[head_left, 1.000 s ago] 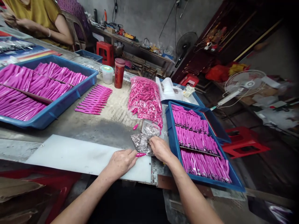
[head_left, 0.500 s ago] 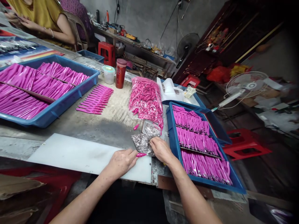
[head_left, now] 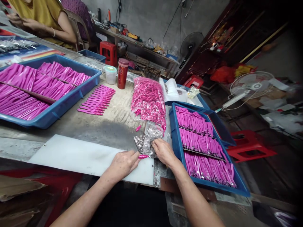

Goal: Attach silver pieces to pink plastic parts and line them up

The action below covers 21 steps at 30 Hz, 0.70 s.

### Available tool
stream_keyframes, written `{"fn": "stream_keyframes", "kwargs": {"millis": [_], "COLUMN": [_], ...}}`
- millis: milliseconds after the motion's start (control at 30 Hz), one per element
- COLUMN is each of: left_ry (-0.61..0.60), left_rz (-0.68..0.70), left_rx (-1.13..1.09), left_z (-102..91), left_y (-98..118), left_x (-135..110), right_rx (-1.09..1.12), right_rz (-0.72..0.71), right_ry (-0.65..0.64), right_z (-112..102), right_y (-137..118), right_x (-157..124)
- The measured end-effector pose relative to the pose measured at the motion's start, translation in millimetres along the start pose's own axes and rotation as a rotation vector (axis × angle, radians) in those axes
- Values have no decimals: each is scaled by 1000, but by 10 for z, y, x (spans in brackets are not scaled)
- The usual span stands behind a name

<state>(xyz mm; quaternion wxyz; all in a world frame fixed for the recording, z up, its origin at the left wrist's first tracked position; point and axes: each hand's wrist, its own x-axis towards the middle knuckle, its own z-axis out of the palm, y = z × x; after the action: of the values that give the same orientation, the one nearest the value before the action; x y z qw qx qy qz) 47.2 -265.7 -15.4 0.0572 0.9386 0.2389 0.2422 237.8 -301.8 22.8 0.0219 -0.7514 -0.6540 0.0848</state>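
Note:
Over the right end of the white board (head_left: 78, 155), my left hand (head_left: 124, 164) is closed on a small pink pointed piece (head_left: 143, 156), whose tip sticks out to the right. My right hand (head_left: 163, 151) has its fingers bent down into a clear plastic bag of small shiny metal parts (head_left: 143, 143); whether it grips one is hidden. Just beyond lies a small clear container (head_left: 153, 128) with more such parts. A loose pink piece (head_left: 138, 128) rests near a big clear bag of pink pieces (head_left: 149, 99).
Blue trays of purple-pink strips stand at left (head_left: 80, 94) and right (head_left: 174, 135). A row of pink strips (head_left: 97, 100) lies mid-table. Behind are a red tumbler (head_left: 122, 74) and a lidded plastic tub (head_left: 110, 75). A person in a yellow top (head_left: 44, 19) sits at far left.
Almost nothing differs. Both hands keep their places, the left on the pink piece and the right at the bag of metal parts; the view has shifted very slightly.

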Motion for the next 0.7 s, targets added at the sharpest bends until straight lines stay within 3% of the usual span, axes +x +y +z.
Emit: {"fn": "stream_keyframes", "kwargs": {"millis": [267,500,700], "left_ry": [-3,-56,-49], "left_rz": [-1,-1,0], "left_rx": [11,27,14], "left_z": [7,2,8], "left_y": [0,-1,-3], "left_x": [1,-8,-5], "right_rx": [65,294,300], "right_rz": [14,-28,-51], "right_ry": [24,137,-29], "right_z": [4,-100,-94], "right_y": [5,-88,-229], "right_x": [-5,-124,-370]}}
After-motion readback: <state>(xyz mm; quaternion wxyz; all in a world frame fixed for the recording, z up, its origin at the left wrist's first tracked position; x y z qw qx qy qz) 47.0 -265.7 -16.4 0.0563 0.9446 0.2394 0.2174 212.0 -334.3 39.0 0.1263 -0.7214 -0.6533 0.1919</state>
